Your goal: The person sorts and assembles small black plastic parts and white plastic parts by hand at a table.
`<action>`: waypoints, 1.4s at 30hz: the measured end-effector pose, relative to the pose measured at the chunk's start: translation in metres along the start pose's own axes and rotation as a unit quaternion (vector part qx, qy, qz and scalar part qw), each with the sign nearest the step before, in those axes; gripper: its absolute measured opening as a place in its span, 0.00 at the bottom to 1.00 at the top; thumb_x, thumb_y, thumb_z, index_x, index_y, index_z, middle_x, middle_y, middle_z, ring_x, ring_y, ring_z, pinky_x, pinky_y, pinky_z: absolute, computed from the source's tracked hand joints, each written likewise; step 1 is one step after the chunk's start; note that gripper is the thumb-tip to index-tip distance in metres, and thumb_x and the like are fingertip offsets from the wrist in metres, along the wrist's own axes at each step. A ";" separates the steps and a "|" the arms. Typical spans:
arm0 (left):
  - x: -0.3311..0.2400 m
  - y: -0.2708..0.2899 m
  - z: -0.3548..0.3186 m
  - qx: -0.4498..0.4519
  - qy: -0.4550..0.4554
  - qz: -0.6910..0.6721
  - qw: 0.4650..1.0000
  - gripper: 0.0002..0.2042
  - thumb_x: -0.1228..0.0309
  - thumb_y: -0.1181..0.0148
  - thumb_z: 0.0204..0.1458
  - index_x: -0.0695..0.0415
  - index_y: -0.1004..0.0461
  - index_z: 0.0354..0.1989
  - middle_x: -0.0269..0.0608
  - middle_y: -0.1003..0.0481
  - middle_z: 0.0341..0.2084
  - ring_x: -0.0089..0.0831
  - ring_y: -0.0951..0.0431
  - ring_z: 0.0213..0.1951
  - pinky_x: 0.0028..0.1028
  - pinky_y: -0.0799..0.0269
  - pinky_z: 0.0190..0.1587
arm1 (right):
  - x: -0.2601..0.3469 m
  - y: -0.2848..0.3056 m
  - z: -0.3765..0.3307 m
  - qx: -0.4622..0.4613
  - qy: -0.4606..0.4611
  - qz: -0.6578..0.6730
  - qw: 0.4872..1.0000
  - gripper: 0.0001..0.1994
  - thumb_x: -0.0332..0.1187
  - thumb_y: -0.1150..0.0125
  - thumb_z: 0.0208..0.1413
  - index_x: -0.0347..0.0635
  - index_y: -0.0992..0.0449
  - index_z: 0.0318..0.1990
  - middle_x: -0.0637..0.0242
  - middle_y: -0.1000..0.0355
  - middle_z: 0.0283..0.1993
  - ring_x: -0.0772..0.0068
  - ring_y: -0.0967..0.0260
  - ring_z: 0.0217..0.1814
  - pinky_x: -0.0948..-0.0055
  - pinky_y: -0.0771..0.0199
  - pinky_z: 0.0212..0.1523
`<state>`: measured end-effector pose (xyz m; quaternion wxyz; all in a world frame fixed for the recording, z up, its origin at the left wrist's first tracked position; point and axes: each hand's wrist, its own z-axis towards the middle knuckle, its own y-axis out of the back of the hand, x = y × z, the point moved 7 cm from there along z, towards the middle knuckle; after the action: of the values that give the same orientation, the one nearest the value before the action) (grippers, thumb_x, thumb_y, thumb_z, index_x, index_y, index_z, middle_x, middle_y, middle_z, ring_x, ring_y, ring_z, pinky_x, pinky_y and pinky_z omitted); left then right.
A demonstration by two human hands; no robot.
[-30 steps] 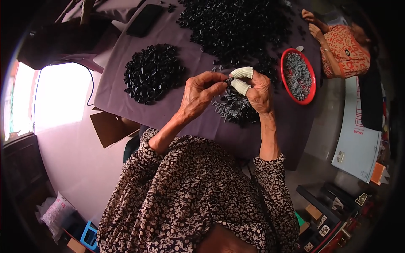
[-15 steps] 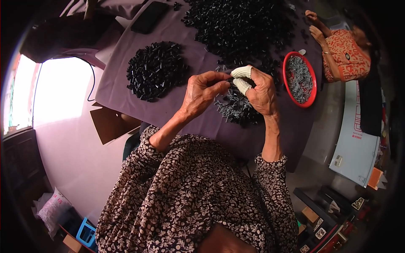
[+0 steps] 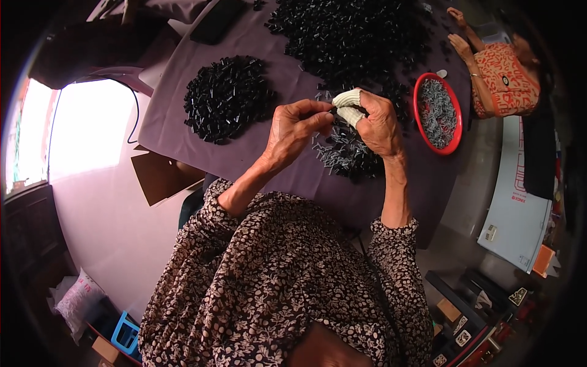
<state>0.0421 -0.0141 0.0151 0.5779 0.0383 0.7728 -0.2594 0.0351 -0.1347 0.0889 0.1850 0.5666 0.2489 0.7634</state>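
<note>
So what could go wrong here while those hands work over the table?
The left hand and right hand meet above a loose heap of small grey parts; a dropped piece would likely vanish among them. The white finger covers may dull the grip on something so small. The red bowl of grey pieces lies close to the right elbow's side and could be knocked.

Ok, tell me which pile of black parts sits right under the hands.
The small pile below both hands, nearest the person; the other two piles lie farther away on the table.
</note>
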 end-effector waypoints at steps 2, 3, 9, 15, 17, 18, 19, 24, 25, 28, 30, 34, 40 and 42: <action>0.002 0.000 0.001 0.001 0.000 -0.006 1.000 0.09 0.76 0.42 0.47 0.66 0.27 0.36 0.39 0.24 0.26 0.22 0.25 0.27 0.21 0.29 0.34 | -0.001 0.000 0.000 0.008 0.001 0.012 1.000 0.07 0.19 0.45 0.41 0.34 0.27 0.31 0.59 0.28 0.28 0.64 0.29 0.29 0.72 0.31 0.28; 0.002 0.000 0.002 0.002 -0.001 -0.011 1.000 0.09 0.76 0.42 0.47 0.67 0.27 0.37 0.39 0.24 0.26 0.23 0.25 0.27 0.21 0.29 0.34 | -0.002 0.000 0.000 0.008 0.000 0.013 1.000 0.07 0.19 0.45 0.41 0.34 0.27 0.31 0.59 0.28 0.28 0.64 0.29 0.29 0.72 0.31 0.28; 0.007 0.003 0.004 -0.003 -0.004 0.014 1.000 0.09 0.76 0.42 0.47 0.67 0.27 0.36 0.40 0.25 0.25 0.23 0.25 0.26 0.21 0.28 0.33 | 0.000 -0.006 0.002 0.028 0.029 -0.004 0.999 0.06 0.19 0.46 0.42 0.34 0.27 0.31 0.59 0.28 0.28 0.63 0.29 0.28 0.72 0.31 0.28; 0.009 0.004 0.007 0.007 0.037 0.023 0.999 0.08 0.75 0.43 0.48 0.67 0.27 0.34 0.40 0.25 0.24 0.24 0.25 0.26 0.23 0.28 0.33 | -0.005 -0.011 0.001 0.034 0.021 0.006 0.999 0.06 0.20 0.43 0.41 0.34 0.27 0.31 0.59 0.29 0.27 0.64 0.29 0.29 0.72 0.30 0.28; 0.015 0.005 0.009 0.011 0.056 -0.039 0.998 0.08 0.74 0.43 0.49 0.66 0.27 0.34 0.40 0.25 0.25 0.25 0.25 0.27 0.24 0.28 0.34 | -0.016 -0.010 -0.002 0.005 -0.032 0.024 0.999 0.08 0.23 0.40 0.42 0.35 0.28 0.33 0.60 0.29 0.29 0.65 0.29 0.30 0.72 0.29 0.28; 0.020 0.006 0.010 0.016 0.075 -0.101 0.992 0.08 0.73 0.44 0.50 0.65 0.27 0.33 0.40 0.25 0.26 0.25 0.25 0.28 0.24 0.28 0.35 | -0.016 -0.011 -0.003 0.006 -0.032 0.024 0.999 0.08 0.23 0.40 0.42 0.35 0.28 0.33 0.60 0.29 0.29 0.65 0.29 0.30 0.72 0.29 0.28; 0.025 0.008 0.012 0.014 0.075 -0.100 0.992 0.08 0.73 0.44 0.50 0.65 0.27 0.33 0.40 0.25 0.26 0.25 0.25 0.28 0.24 0.28 0.35 | -0.016 -0.009 -0.005 -0.005 -0.024 -0.017 1.000 0.10 0.24 0.39 0.42 0.36 0.28 0.36 0.60 0.29 0.30 0.68 0.29 0.31 0.74 0.29 0.31; 0.042 0.002 0.011 -0.008 0.128 -0.197 0.972 0.09 0.70 0.45 0.51 0.63 0.29 0.36 0.40 0.26 0.30 0.27 0.26 0.33 0.29 0.29 0.42 | -0.006 -0.026 -0.011 0.004 0.089 -0.271 0.959 0.14 0.25 0.36 0.36 0.33 0.30 0.34 0.57 0.31 0.33 0.60 0.33 0.35 0.67 0.32 0.37; 0.044 0.000 0.012 -0.005 0.129 -0.196 0.972 0.09 0.70 0.45 0.51 0.63 0.29 0.36 0.40 0.26 0.30 0.27 0.26 0.33 0.29 0.29 0.42 | -0.006 -0.028 -0.011 -0.020 0.115 -0.273 0.955 0.10 0.28 0.38 0.35 0.37 0.32 0.25 0.60 0.33 0.27 0.61 0.36 0.32 0.65 0.36 0.37; 0.046 0.002 0.011 -0.007 0.131 -0.199 0.971 0.10 0.69 0.46 0.52 0.64 0.30 0.37 0.40 0.27 0.30 0.28 0.27 0.34 0.30 0.30 0.43 | -0.011 -0.032 -0.010 -0.017 0.114 -0.267 0.957 0.09 0.27 0.39 0.34 0.37 0.33 0.24 0.60 0.33 0.26 0.61 0.35 0.32 0.66 0.35 0.37; 0.046 0.001 0.010 0.008 0.136 -0.197 0.971 0.09 0.69 0.46 0.52 0.64 0.30 0.36 0.40 0.27 0.30 0.27 0.27 0.34 0.29 0.30 0.43 | -0.013 -0.033 -0.012 -0.013 0.116 -0.254 0.960 0.10 0.25 0.40 0.33 0.35 0.32 0.27 0.58 0.33 0.28 0.59 0.35 0.32 0.65 0.34 0.36; 0.050 0.003 0.007 0.028 0.135 -0.153 0.979 0.09 0.70 0.47 0.52 0.64 0.30 0.35 0.39 0.27 0.30 0.27 0.27 0.34 0.29 0.30 0.42 | -0.008 -0.038 -0.021 0.001 0.151 -0.244 0.958 0.13 0.22 0.40 0.31 0.32 0.31 0.30 0.57 0.33 0.29 0.58 0.35 0.32 0.65 0.34 0.35; 0.065 0.002 -0.004 0.017 0.143 -0.162 0.976 0.08 0.71 0.47 0.52 0.63 0.28 0.33 0.37 0.27 0.29 0.24 0.27 0.31 0.26 0.31 0.41 | -0.018 -0.044 -0.034 -0.016 0.107 -0.292 0.950 0.11 0.26 0.40 0.30 0.36 0.33 0.25 0.61 0.35 0.26 0.63 0.37 0.31 0.67 0.38 0.34; 0.064 0.000 -0.002 0.015 0.142 -0.157 0.977 0.08 0.71 0.45 0.50 0.64 0.27 0.33 0.36 0.26 0.27 0.23 0.27 0.30 0.25 0.31 0.39 | -0.022 -0.044 -0.035 -0.009 0.096 -0.303 0.948 0.10 0.26 0.40 0.29 0.37 0.34 0.24 0.62 0.36 0.26 0.63 0.38 0.30 0.68 0.38 0.34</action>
<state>0.0190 -0.0290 -0.0428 0.4140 -0.0382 0.8392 -0.3504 0.0083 -0.1176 0.0381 0.3878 0.3865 0.4184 0.7247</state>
